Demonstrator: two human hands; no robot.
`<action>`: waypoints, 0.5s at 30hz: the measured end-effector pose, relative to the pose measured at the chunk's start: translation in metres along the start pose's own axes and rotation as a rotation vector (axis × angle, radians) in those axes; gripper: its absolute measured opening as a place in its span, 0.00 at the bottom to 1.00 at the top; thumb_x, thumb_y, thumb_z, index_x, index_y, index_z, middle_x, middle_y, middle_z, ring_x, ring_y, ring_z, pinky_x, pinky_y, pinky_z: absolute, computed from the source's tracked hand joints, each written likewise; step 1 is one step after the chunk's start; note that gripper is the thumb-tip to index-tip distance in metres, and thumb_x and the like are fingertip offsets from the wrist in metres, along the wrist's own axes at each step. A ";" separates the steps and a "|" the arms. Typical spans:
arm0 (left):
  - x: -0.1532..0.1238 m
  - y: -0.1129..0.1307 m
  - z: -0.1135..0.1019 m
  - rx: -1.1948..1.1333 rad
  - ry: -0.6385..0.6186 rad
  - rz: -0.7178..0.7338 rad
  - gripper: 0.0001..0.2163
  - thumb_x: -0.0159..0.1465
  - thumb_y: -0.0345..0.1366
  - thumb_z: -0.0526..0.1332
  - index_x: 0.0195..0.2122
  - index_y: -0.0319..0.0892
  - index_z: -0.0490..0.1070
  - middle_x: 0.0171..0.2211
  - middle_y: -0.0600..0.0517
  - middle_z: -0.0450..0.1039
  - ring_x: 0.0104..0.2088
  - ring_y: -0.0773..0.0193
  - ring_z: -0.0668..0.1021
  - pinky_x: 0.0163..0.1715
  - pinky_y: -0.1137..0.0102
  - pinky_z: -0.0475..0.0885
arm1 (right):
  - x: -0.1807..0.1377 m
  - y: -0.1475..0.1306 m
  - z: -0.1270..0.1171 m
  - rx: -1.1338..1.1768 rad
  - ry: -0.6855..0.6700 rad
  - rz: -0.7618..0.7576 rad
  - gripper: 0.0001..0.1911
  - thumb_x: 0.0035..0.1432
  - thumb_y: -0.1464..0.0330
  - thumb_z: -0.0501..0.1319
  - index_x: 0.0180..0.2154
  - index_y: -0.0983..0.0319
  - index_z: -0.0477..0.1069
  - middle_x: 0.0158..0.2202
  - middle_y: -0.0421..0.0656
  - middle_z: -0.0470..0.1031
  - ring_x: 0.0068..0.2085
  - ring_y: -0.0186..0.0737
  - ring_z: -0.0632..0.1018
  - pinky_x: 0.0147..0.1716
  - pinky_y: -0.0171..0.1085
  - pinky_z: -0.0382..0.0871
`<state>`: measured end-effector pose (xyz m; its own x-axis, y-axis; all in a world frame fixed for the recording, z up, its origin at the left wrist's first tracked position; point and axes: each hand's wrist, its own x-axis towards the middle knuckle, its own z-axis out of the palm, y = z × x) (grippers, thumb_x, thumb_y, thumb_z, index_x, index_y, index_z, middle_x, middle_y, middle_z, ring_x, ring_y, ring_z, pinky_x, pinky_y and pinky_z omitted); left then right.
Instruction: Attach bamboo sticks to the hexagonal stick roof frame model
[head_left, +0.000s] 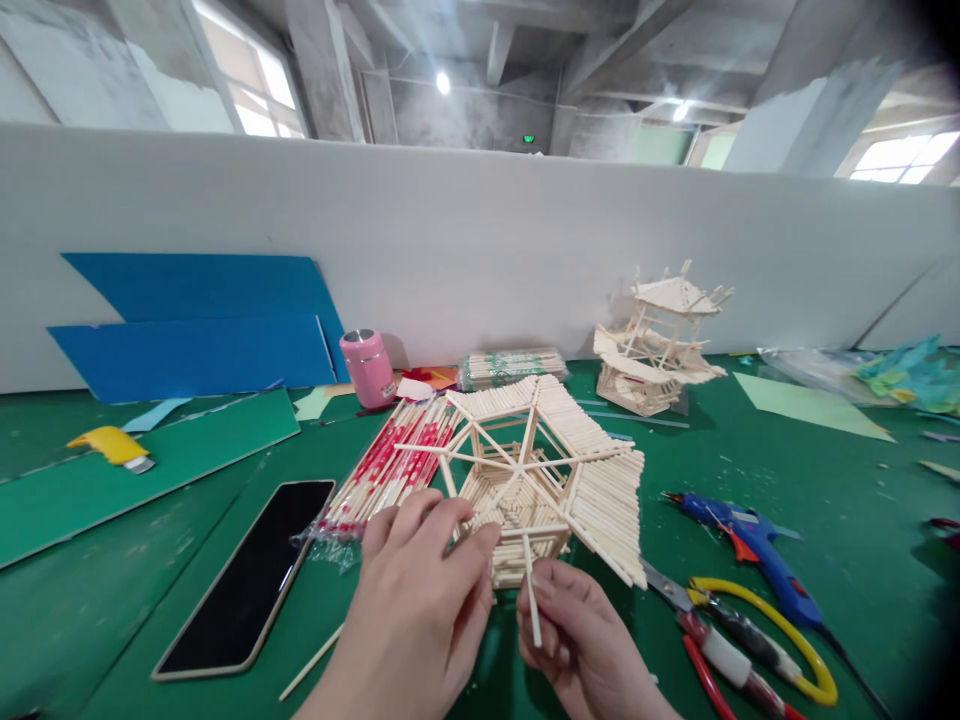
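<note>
A hexagonal roof-like model [551,450] built of thin wooden sticks sits on the green table [187,620] in front of me. My left hand [420,610] rests its fingertips on the model's near edge. My right hand [581,640] pinches a single short wooden stick [531,590], held upright just below the model's open near section. A bundle of wrapped chopsticks [390,465] with red print lies against the model's left side.
A black phone [247,580] lies at left, and a loose stick [311,662] lies near it. Yellow-handled cutters [750,640] and a blue glue gun [750,545] lie at right. A finished stick pavilion [660,345], a pink cup [367,365], blue boards [195,325] and a yellow knife [112,445] stand farther back.
</note>
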<state>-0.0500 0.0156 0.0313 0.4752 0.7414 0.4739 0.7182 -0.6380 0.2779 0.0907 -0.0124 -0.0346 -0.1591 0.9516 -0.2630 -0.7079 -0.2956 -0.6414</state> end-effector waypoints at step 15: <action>-0.001 0.000 0.001 -0.011 -0.018 -0.001 0.11 0.59 0.31 0.52 0.38 0.45 0.72 0.38 0.47 0.72 0.42 0.51 0.67 0.38 0.55 0.59 | 0.000 0.000 -0.001 0.000 -0.005 0.001 0.15 0.37 0.61 0.70 0.17 0.65 0.71 0.07 0.31 0.58 0.11 0.20 0.53 0.14 0.27 0.42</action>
<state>-0.0503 0.0150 0.0300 0.4838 0.7452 0.4590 0.7126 -0.6398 0.2877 0.0918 -0.0122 -0.0354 -0.1629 0.9517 -0.2601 -0.7079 -0.2964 -0.6411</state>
